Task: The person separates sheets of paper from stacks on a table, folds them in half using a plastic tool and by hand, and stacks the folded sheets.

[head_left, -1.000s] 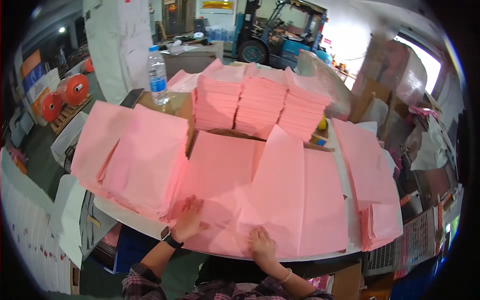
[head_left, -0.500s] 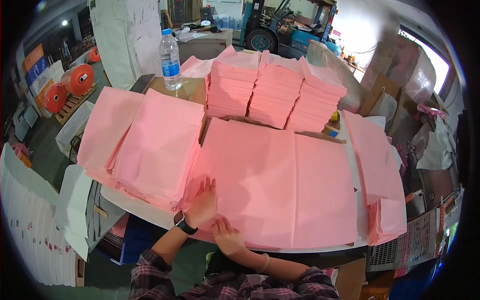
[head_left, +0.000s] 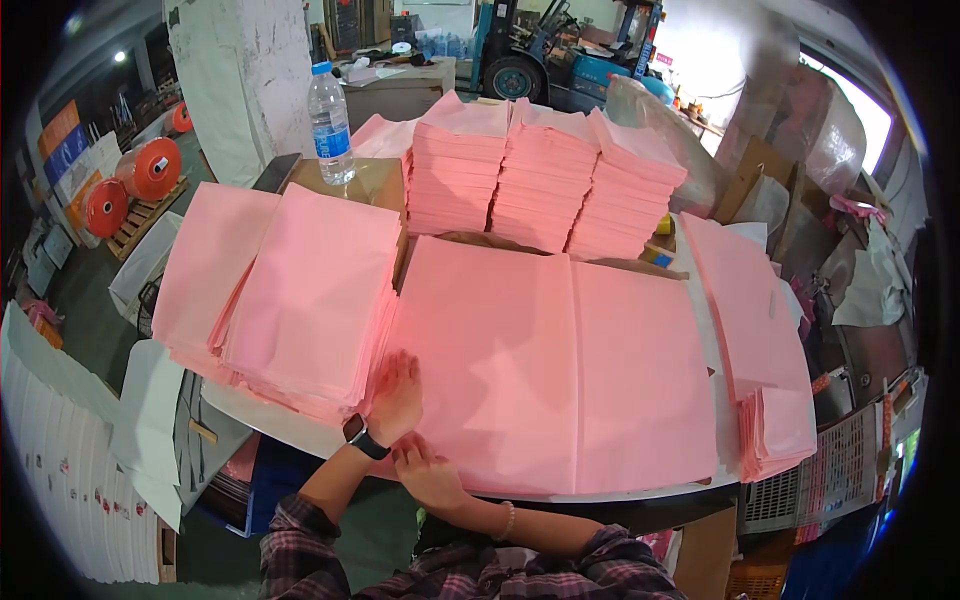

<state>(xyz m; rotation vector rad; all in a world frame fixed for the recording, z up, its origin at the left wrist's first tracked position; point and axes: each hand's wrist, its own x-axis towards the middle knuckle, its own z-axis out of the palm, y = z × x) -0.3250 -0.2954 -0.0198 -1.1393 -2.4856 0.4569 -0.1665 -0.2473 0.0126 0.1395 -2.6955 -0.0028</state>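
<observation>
Large pink sheets lie flat in front of me, with a vertical crease right of the middle. My left hand, wearing a black watch, rests on their left edge, beside a pile of pink sheets. Its fingers are stretched out and hold nothing. Just to the right and below, my right hand touches the front left corner of the sheets. Its fingers are bent, and whether they pinch an edge is too small to tell.
Tall pink stacks stand at the back. A water bottle is on a cardboard box. At the right lie more pink sheets and a small folded bundle. A forklift is farther off.
Both hands have moved slightly left along the near left part of the sheets. The left fold line of the top sheet no longer shows, and the creased sheet reaches farther left.
</observation>
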